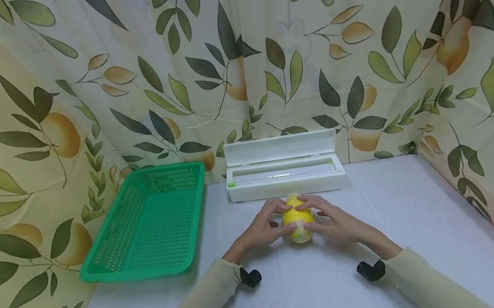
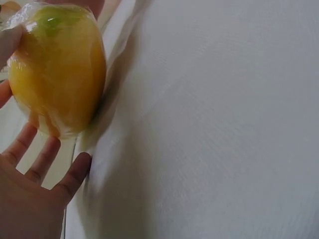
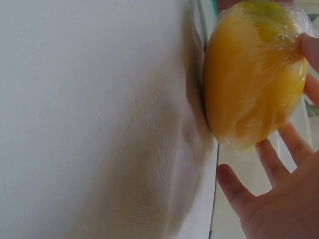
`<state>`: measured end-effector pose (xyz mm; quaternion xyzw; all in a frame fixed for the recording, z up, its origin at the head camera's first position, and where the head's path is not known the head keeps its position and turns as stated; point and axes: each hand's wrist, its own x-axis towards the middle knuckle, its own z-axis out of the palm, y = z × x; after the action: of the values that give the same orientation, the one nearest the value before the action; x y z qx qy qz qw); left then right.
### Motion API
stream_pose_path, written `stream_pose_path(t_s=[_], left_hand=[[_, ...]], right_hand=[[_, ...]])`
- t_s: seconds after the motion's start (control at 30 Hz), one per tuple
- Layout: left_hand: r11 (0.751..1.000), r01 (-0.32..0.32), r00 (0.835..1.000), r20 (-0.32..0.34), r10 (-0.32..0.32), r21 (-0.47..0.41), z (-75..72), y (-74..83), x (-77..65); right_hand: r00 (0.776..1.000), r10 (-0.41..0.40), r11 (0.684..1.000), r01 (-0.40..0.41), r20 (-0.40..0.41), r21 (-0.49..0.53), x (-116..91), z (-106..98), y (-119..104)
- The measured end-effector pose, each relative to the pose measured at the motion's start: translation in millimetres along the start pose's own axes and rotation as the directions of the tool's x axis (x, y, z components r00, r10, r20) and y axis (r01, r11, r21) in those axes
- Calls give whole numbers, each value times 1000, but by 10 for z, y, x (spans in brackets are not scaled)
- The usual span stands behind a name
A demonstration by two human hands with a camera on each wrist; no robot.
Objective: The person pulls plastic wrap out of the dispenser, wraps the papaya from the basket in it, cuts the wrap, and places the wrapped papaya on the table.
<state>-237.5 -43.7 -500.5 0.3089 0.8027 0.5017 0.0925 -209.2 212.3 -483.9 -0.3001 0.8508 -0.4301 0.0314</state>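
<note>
An oval yellow fruit (image 1: 296, 215) with a greenish end, wrapped in clear cling film, is on the white cloth in the head view. My left hand (image 1: 264, 224) holds its left side between thumb and fingers. From the opposite side my right hand (image 1: 334, 219) does the same, both thumbs on the near face. In the left wrist view the film around the fruit (image 2: 60, 69) looks glossy and creased, and some fingers of that hand are spread below it. The right wrist view shows film gathered where the thumb presses the fruit (image 3: 254, 74).
Just beyond the hands stands a white cling film dispenser (image 1: 286, 187), its lid (image 1: 280, 148) raised and a small green slider (image 1: 231, 184) at its left. A green plastic basket (image 1: 189, 252) sits to the left. Leaf-patterned curtain (image 1: 238, 73) surrounds the table (image 1: 419, 215).
</note>
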Motion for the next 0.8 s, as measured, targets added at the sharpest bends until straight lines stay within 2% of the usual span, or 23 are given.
stream_pose_path(t_s=[0.03,0.23,0.27,0.5,0.8], left_hand=[[1000,0,1000,-7,0,-11,-2,64,-12],[1000,12,999,-48,-12,0,58,108,8],[1000,16,999,-51,-16,13,74,57,24],[999,28,998,-63,-30,-23,90,28,15],[996,26,998,-61,-31,-80,76,24,45]], right_hand=[[1000,2,1000,-2,0,8,0,-1,-6],[1000,14,1000,-13,-15,24,-1,18,-37],[1000,12,1000,-12,-17,16,-4,18,-40],[999,26,999,-27,-39,-27,13,22,-31],[997,57,998,-57,-45,15,48,26,-44]])
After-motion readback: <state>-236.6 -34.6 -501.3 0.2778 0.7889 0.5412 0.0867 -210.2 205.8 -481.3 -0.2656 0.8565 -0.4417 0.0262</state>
